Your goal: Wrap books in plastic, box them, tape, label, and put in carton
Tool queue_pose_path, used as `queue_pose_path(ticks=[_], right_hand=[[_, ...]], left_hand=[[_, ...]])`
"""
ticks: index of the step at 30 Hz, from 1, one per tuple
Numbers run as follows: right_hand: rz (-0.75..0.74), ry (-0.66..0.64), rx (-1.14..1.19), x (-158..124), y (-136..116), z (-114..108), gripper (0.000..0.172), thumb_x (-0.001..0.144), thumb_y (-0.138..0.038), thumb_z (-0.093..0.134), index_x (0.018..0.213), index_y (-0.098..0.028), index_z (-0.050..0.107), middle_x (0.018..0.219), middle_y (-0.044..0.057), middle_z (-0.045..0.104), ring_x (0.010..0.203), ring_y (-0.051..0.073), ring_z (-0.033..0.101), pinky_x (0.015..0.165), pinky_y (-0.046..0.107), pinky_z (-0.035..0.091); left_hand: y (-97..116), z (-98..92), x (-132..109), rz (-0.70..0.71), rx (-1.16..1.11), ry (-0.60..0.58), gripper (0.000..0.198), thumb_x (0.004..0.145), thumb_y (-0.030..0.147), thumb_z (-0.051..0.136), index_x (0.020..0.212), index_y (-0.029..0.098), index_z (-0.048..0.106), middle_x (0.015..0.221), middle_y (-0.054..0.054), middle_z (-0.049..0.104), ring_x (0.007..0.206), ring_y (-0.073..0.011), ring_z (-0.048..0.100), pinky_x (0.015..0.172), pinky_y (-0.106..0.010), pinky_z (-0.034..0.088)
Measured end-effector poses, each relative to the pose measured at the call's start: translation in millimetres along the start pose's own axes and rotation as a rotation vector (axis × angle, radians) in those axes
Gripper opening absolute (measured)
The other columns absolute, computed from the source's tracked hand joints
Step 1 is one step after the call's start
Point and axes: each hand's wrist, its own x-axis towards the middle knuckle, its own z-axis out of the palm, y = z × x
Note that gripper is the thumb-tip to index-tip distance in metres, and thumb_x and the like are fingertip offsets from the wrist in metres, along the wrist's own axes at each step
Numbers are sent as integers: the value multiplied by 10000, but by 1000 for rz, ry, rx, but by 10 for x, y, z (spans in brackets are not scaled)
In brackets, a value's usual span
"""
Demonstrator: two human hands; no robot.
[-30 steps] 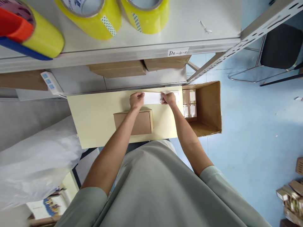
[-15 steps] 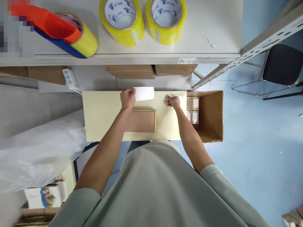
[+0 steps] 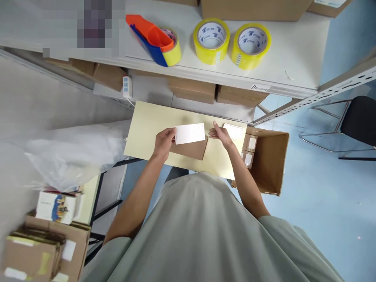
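Note:
My left hand [image 3: 165,141] pinches the left end of a white paper slip [image 3: 190,133], held above a closed brown cardboard box [image 3: 190,149]. The box lies on the pale yellow table [image 3: 152,117] and is partly covered by the slip and hand. Just off the slip's right end, my right hand [image 3: 219,134] has its fingers apart, thumb raised, with nothing in it. To its right, a small stack of white slips [image 3: 234,131] rests on the table near the right edge.
An open carton [image 3: 268,160] holding small labelled boxes [image 3: 248,159] stands against the table's right end. On the shelf above are two yellow tape rolls [image 3: 211,41] and a tape dispenser [image 3: 157,43]. A plastic bag [image 3: 76,145] bulges at left; a black chair [image 3: 361,119] stands right.
My left hand has brought the white slip nearer, over the brown box. My right hand has come off the slip stack and opened. The whole view has turned and shifted.

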Motion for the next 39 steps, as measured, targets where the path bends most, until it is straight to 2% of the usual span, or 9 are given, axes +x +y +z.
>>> queue_pose_path(ticks=[3, 5, 8, 11, 16, 23, 30, 36, 39], right_hand=[[-192, -213, 132, -554, 3, 214, 620, 851, -830, 845, 805, -221, 739, 852, 33, 786, 865, 190, 762, 890, 303, 639], [-267, -163, 163, -845, 8, 259, 633, 752, -815, 925, 696, -241, 665, 753, -12, 700, 771, 173, 679, 801, 303, 595], [-303, -48, 191, -1129, -11, 187, 625, 745, -794, 942, 681, -252, 638, 726, -28, 646, 718, 159, 596, 741, 315, 537], [-321, 10, 200, -1315, -70, 45, 583, 768, -787, 933, 748, -258, 688, 782, -17, 679, 743, 165, 601, 744, 328, 531], [-350, 47, 173, -1556, -208, -106, 568, 787, -793, 916, 782, -261, 715, 813, -11, 703, 762, 171, 616, 718, 328, 535], [-353, 68, 82, -1616, -265, -144, 561, 858, -824, 830, 828, -275, 722, 867, 17, 747, 829, 213, 691, 714, 358, 586], [-346, 58, 46, -1568, -228, -124, 553, 890, -825, 796, 855, -278, 726, 904, 32, 768, 880, 235, 727, 744, 377, 613], [-336, 55, -6, -1423, -113, 15, 568, 913, -823, 776, 843, -262, 720, 874, 29, 744, 846, 220, 702, 760, 361, 590], [-368, 137, -166, -1352, -33, 160, 567, 888, -809, 812, 961, -249, 762, 993, 54, 772, 836, 215, 698, 772, 361, 598]], left_hand=[[-9, 67, -181, 11, 4, -18, 648, 717, 813, 889, 846, 198, 732, 782, -51, 723, 755, -200, 664, 635, -299, 511], [23, 115, -299, 30, 10, -42, 653, 727, 820, 894, 867, 196, 764, 789, -56, 730, 749, -200, 662, 632, -305, 511], [126, 128, -486, 66, -23, -127, 639, 811, 816, 844, 933, 190, 823, 831, -68, 757, 724, -183, 667, 633, -304, 504], [262, 71, -672, 68, -50, -250, 590, 909, 766, 766, 963, 185, 855, 878, -91, 786, 674, -163, 650, 609, -307, 475], [477, 1, -918, 77, 56, -369, 324, 842, 514, 838, 883, 193, 845, 814, -76, 779, 639, -158, 582, 596, -309, 471], [632, 69, -1034, 205, 224, -326, 206, 837, 414, 807, 793, 213, 789, 757, -54, 696, 738, -211, 629, 708, -360, 543], [666, 52, -1048, 228, 253, -338, 201, 855, 413, 777, 782, 226, 774, 754, -54, 678, 742, -218, 609, 706, -372, 500], [650, -37, -1087, 221, 274, -346, 217, 860, 436, 769, 787, 232, 762, 772, -49, 669, 742, -208, 575, 705, -365, 479], [599, -94, -1101, 210, 269, -346, 231, 881, 453, 768, 816, 232, 765, 790, -48, 674, 751, -207, 576, 704, -357, 475]])
